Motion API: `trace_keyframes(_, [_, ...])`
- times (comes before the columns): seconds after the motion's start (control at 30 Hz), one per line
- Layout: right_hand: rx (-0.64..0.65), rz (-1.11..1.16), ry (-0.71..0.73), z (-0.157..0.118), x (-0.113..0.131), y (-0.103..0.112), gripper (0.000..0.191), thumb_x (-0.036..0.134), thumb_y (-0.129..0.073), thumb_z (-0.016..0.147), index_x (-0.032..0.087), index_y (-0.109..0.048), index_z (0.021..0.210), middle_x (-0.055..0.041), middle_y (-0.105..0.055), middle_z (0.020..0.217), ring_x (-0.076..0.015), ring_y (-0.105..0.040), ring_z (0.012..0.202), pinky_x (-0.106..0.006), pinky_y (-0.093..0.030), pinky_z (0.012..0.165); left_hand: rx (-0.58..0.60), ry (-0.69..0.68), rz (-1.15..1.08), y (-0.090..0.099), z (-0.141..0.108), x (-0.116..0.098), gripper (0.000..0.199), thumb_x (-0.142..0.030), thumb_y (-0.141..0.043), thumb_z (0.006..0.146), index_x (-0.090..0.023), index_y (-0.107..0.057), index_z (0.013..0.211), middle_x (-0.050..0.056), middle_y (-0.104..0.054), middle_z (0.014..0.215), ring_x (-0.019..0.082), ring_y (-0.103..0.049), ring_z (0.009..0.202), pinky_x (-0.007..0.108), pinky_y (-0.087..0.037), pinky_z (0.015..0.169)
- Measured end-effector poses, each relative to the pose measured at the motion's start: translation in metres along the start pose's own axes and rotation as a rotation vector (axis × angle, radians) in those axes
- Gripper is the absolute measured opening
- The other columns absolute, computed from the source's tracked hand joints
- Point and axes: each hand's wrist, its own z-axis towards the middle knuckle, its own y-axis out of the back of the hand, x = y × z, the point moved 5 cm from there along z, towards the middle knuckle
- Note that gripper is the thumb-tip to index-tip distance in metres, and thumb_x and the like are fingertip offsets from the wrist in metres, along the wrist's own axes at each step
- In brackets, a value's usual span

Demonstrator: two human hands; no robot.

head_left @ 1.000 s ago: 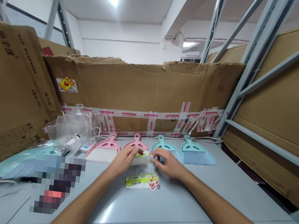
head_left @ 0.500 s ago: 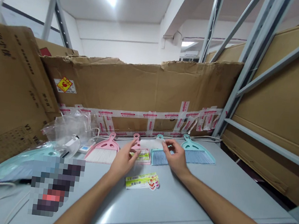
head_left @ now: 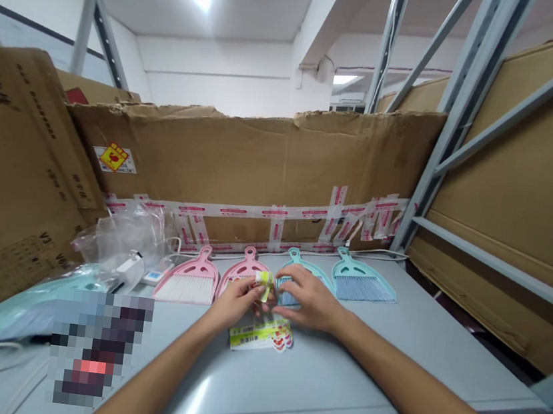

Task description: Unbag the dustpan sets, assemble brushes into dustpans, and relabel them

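Note:
My left hand (head_left: 237, 301) pinches a bent yellow-green printed paper label (head_left: 264, 279) between thumb and fingers. Close beside it on the right, my right hand (head_left: 309, 298) is curved with thumb and fingers apart, and nothing shows between them. Below the hands a second printed label (head_left: 255, 336) lies flat on the grey table. Behind the hands stand two pink dustpans with white-bristled brushes, one at the left (head_left: 191, 280) and one partly covered by my left hand (head_left: 248, 261). Two teal dustpans with blue bristles, one partly hidden (head_left: 295, 256) and one in full sight (head_left: 365, 282), continue the row.
At the left lie clear plastic bags (head_left: 132, 233), a bagged teal dustpan (head_left: 32, 305), a small white device (head_left: 153, 278) and white cables. A taped cardboard sheet (head_left: 261, 165) closes off the back. Grey metal shelf posts (head_left: 447, 134) rise at the right.
The label, earlier stretched between both hands with its white side showing, is now bent in my left hand. My right hand has come left and its fingers have spread.

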Motion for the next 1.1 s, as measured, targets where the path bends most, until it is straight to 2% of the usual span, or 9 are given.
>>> trace_keyframes(0.1, [0.064,-0.128,-0.007,-0.008,-0.016,0.021,0.048,0.028,-0.080,0.100,0.031,-0.071,0.147,-0.0152,-0.058,0.163,-0.0386,-0.048,0.157,-0.063,-0.046,0.127,0.015,0.045,-0.024,-0.001,-0.002,-0.002,0.062,-0.074,-0.082,0.089,-0.017,-0.074,0.113,0.007,-0.078,0.094,0.017,-0.070,0.068,0.027,-0.050,0.060])
trace_keyframes(0.17, [0.110,-0.143,0.006,-0.018,-0.024,0.029,0.055,0.018,-0.075,0.100,0.036,-0.069,0.152,-0.0113,-0.056,0.168,-0.0373,-0.043,0.163,-0.064,-0.043,0.130,0.100,0.083,-0.044,-0.008,-0.006,-0.006,0.060,-0.072,-0.084,0.089,-0.018,-0.073,0.115,0.005,-0.078,0.091,0.014,-0.065,0.064,0.026,-0.046,0.060])
trace_keyframes(0.3, [0.045,-0.138,0.055,-0.044,-0.032,0.036,0.041,0.018,-0.067,0.106,0.034,-0.075,0.142,-0.0120,-0.068,0.155,-0.0352,-0.056,0.154,-0.062,-0.053,0.121,0.346,0.195,-0.078,-0.034,-0.012,-0.014,0.062,-0.068,-0.087,0.088,-0.020,-0.069,0.124,0.003,-0.078,0.088,0.014,-0.062,0.065,0.026,-0.042,0.061])
trace_keyframes(0.37, [0.022,-0.135,0.083,-0.056,-0.035,0.037,0.031,0.021,-0.062,0.110,0.031,-0.077,0.135,-0.0134,-0.074,0.145,-0.0341,-0.063,0.144,-0.059,-0.058,0.113,0.385,0.240,-0.067,-0.042,-0.009,-0.018,0.060,-0.067,-0.087,0.088,-0.021,-0.068,0.121,0.003,-0.078,0.087,0.015,-0.063,0.067,0.026,-0.041,0.062])
trace_keyframes(0.43, [0.040,-0.125,0.087,-0.067,-0.038,0.039,0.027,0.022,-0.059,0.112,0.029,-0.078,0.130,-0.0137,-0.079,0.132,-0.0321,-0.069,0.133,-0.054,-0.061,0.106,0.345,0.283,-0.032,-0.043,0.000,-0.020,0.058,-0.068,-0.086,0.087,-0.021,-0.065,0.115,0.003,-0.079,0.088,0.015,-0.062,0.067,0.027,-0.040,0.063])
trace_keyframes(0.53, [0.114,-0.140,0.053,-0.078,-0.044,0.043,0.029,0.020,-0.055,0.113,0.026,-0.080,0.126,-0.0120,-0.080,0.114,-0.0287,-0.071,0.115,-0.046,-0.061,0.097,0.180,0.322,0.066,-0.040,0.017,-0.018,0.058,-0.068,-0.082,0.088,-0.023,-0.058,0.116,0.003,-0.080,0.087,0.015,-0.060,0.066,0.027,-0.040,0.063])
trace_keyframes(0.67, [0.244,-0.158,-0.055,-0.087,-0.053,0.049,0.028,0.017,-0.063,0.110,0.029,-0.085,0.121,-0.0093,-0.078,0.110,-0.0250,-0.068,0.100,-0.035,-0.055,0.082,0.007,0.232,0.402,-0.042,0.029,-0.014,0.047,-0.055,-0.069,0.097,-0.024,-0.054,0.129,0.001,-0.081,0.086,0.020,-0.066,0.072,0.030,-0.042,0.067])
trace_keyframes(0.8, [0.374,-0.078,-0.205,-0.090,-0.059,0.052,0.028,0.016,-0.072,0.104,0.034,-0.089,0.118,-0.0069,-0.075,0.112,-0.0237,-0.068,0.102,-0.032,-0.051,0.083,-0.019,0.111,0.721,-0.053,0.022,-0.012,0.038,-0.042,-0.060,0.101,-0.023,-0.054,0.134,-0.001,-0.079,0.081,0.023,-0.070,0.078,0.032,-0.039,0.070])
trace_keyframes(1.1, [0.434,0.016,-0.270,-0.091,-0.061,0.050,0.031,0.017,-0.070,0.103,0.035,-0.090,0.120,-0.0070,-0.074,0.115,-0.0246,-0.069,0.105,-0.034,-0.052,0.087,-0.013,0.090,0.759,-0.056,0.011,-0.006,0.038,-0.040,-0.064,0.099,-0.023,-0.058,0.132,-0.001,-0.077,0.084,0.023,-0.069,0.080,0.033,-0.039,0.069])
